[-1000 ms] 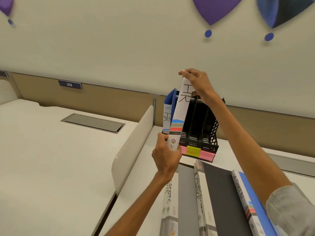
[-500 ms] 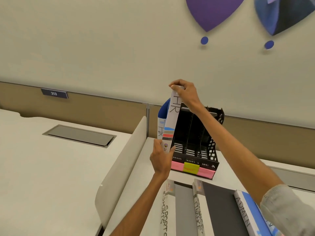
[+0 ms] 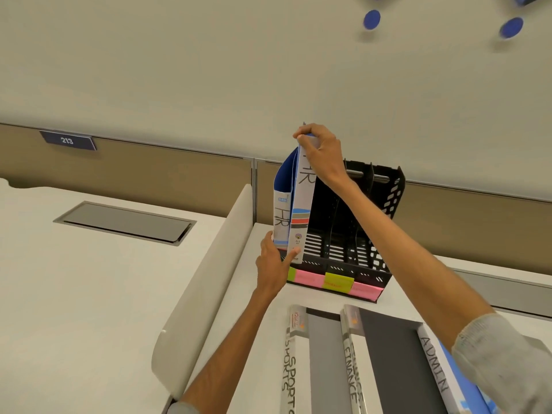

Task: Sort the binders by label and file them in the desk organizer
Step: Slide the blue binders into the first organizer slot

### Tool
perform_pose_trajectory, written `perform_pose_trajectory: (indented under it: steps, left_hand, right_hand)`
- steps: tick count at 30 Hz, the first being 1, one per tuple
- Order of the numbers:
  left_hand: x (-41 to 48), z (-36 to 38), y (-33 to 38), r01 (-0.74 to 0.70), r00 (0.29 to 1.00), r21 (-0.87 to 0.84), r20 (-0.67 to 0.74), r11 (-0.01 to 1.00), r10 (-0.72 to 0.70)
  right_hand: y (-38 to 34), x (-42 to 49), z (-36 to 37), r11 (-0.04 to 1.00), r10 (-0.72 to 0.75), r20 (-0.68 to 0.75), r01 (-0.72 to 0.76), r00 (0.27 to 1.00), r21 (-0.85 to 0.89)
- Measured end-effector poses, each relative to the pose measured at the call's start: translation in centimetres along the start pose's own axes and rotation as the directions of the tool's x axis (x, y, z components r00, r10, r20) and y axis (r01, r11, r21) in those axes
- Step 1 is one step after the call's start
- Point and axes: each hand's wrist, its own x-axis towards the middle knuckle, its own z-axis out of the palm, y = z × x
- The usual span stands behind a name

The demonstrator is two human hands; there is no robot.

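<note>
— On the white desk (image 3: 424,297), what do we record first?
— We record the black organizer (image 3: 358,234); the HR binder (image 3: 301,216) stands nearly upright at its left end, beside a blue binder (image 3: 280,216). Our right hand (image 3: 322,153) pinches its top, our left hand (image 3: 273,264) grips its bottom.

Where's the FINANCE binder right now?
Head view, bottom centre: the FINANCE binder lies flat on the desk, SPORTS binder on its left, ADMIN binder on its right.
</note>
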Motion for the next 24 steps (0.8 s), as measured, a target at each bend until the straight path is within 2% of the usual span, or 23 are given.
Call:
perform_pose_trajectory:
  steps: [3, 7, 13, 17, 21, 24]
  left_hand:
    - [0.9, 0.6, 0.2, 0.014, 0.997, 0.098, 0.071, 0.995, -0.021]
    - [1.2, 0.9, -1.1, 0.061, 0.998, 0.226, -0.028, 0.972, -0.056]
    - [0.1, 2.0, -2.0, 0.013, 1.0, 0.212, -0.027, 0.977, -0.008]
    - [1.4, 1.8, -1.8, 0.064, 0.993, 0.222, -0.111, 0.973, -0.04]
    - [2.6, 1.8, -1.5, 0.06, 0.992, 0.362, -0.127, 0.93, -0.014]
    - [2.0, 3.0, -1.4, 0.095, 0.986, 0.356, -0.165, 0.93, -0.037]
  right_hand:
    - [0.4, 0.3, 0.5, 0.999, -0.031, -0.021, 0.031, 0.999, -0.006]
    - [0.8, 0.2, 1.1, 0.998, -0.055, -0.052, 0.055, 0.997, 0.001]
    - [1.3, -0.4, 0.9, 0.994, -0.103, -0.158, 0.108, 0.982, 0.025]
    - [1.1, -1.1, 1.4, 0.987, -0.158, -0.192, 0.159, 0.969, -0.01]
    - [1.4, -1.5, 1.5, 0.981, -0.195, -0.235, 0.191, 0.952, -0.043]
    - [1.5, -1.6, 1.9, 0.984, -0.176, -0.272, 0.177, 0.946, -0.021]
